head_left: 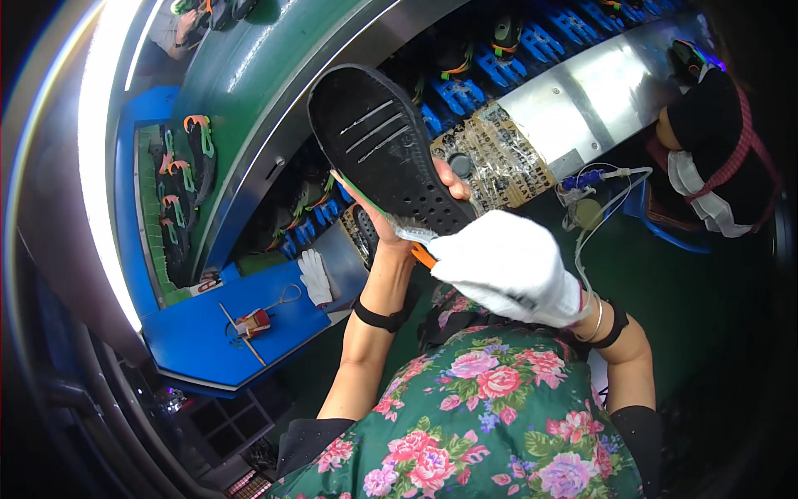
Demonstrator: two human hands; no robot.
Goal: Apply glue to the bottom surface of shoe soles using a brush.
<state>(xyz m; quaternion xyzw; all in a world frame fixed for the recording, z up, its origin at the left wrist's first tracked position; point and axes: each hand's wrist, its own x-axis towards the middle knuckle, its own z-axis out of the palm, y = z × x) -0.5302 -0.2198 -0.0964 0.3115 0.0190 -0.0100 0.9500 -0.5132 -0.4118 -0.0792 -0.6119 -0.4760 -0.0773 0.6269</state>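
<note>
A black shoe sole [374,125], slotted at the wide end and dotted with round holes at the narrower one, is tilted up in front of me. My bare left hand [378,218] grips it from underneath, its fingertips curling over the right edge. A green edge shows along the sole's left side. My right hand [503,266] wears a white knit glove and is closed against the narrow end. From the glove sticks a small brush-like piece with pale grey bristles [409,231], touching the sole. An orange strip [424,254] shows just below it; what it belongs to is hidden.
Blue racks [544,43] carrying shoes line the far side behind a metal ledge [573,100]. A taped brown board [499,158] lies there. At left, a blue table [199,341] bears a red tool [252,323] and a white glove [315,277]. Another person [706,141] sits at right.
</note>
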